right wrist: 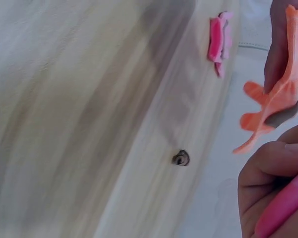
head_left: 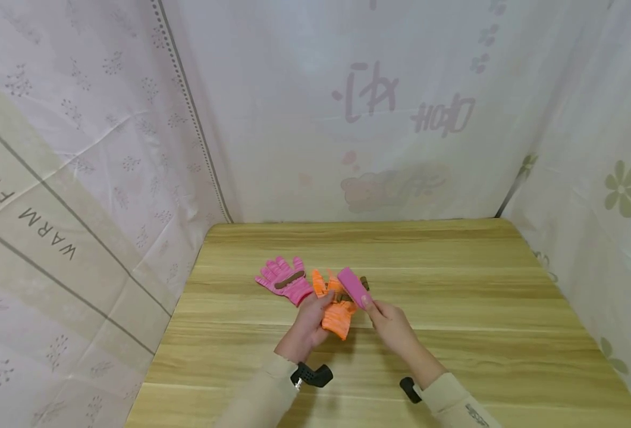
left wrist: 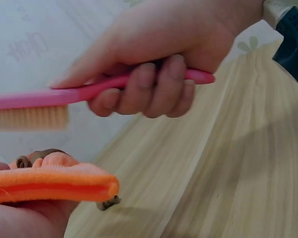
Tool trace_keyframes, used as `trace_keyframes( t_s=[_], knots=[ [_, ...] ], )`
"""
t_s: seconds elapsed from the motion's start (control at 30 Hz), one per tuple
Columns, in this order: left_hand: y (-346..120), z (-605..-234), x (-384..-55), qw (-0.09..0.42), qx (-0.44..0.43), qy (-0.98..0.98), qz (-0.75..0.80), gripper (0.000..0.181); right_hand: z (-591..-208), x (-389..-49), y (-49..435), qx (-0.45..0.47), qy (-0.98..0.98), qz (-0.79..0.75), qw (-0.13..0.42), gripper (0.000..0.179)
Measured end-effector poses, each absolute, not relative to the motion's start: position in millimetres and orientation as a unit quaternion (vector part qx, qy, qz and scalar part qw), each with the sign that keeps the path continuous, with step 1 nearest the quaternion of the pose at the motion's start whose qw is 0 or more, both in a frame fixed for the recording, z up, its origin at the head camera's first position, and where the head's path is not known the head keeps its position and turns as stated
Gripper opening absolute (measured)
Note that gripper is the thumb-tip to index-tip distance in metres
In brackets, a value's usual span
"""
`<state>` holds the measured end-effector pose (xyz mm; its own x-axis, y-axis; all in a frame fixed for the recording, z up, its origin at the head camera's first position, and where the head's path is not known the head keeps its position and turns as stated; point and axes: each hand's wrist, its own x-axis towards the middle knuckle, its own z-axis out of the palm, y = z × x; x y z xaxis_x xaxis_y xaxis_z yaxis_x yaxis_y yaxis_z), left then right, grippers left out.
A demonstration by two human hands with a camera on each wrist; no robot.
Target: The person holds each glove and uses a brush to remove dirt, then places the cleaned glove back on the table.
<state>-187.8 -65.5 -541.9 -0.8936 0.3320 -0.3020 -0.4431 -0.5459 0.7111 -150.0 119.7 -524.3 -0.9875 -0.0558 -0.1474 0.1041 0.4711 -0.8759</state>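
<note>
My left hand (head_left: 311, 318) holds an orange knit glove (head_left: 338, 321) up off the table, thumb over it and the palm below. A brown, clay-like lump (left wrist: 50, 153) sits on the glove's upper side. In my right hand (head_left: 392, 330) is a pink brush (head_left: 354, 287), its fingers wrapped round the handle and the thumb along the back. The pale bristles (left wrist: 30, 118) face down, with a gap above the glove in the left wrist view. A pink knit glove (head_left: 296, 291) lies palm-flat left of the left hand, crossed by a brown strip (head_left: 291, 279).
On the wooden table (head_left: 454, 279) lies a small dark brown coil (right wrist: 181, 158), just beyond the brush in the head view. Printed cloth curtains (head_left: 294, 119) hang at the table's back and both sides. Black cameras are strapped to both wrists.
</note>
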Motion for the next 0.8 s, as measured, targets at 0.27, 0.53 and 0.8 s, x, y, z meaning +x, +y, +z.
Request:
trace_keyframes(
  t_s=[0.27,0.53,0.8],
  knots=[
    [-57,-543,-185,0.253,-0.021,0.426,0.868,0.039,-520,-152,108,-0.016,0.862,-0.502,0.068,0.055],
    [-58,-544,-186,0.221,-0.052,0.447,0.865,0.033,-523,-153,108,-0.026,0.893,-0.445,0.061,0.046],
    [-63,-543,-189,0.221,-0.081,0.424,0.875,0.03,-529,-153,112,-0.02,0.907,-0.411,0.088,0.059]
  ],
)
